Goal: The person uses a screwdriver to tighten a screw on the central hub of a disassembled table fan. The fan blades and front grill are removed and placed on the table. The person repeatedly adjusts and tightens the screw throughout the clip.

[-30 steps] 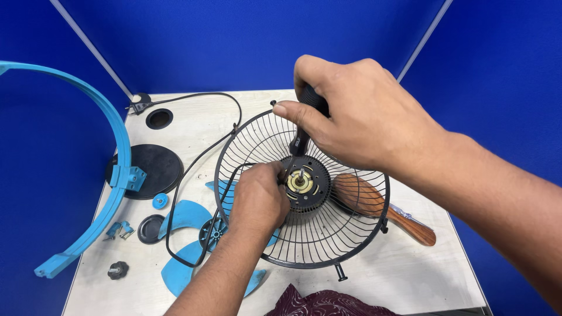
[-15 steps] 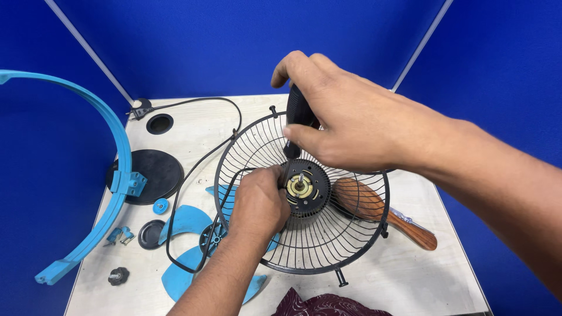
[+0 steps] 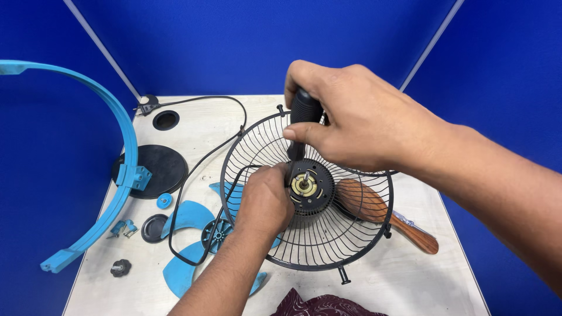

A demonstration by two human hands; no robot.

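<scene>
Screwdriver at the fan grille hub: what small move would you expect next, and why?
Probably a turn of the screwdriver. The right hand grips its black handle upright, tip down at the hub plate, while the left hand steadies the wire grille beside it.

a small partitioned work booth, like a test or repair station: plain blue divider walls (image 3: 234, 41) enclose a pale plywood table (image 3: 410, 281) strewn with loose fan parts such as a blue blade (image 3: 187, 216) and black round base (image 3: 155, 169).

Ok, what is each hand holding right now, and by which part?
The right hand grips a black-handled screwdriver by its handle. The left hand steadies the black wire fan guard near its centre hub.
</scene>
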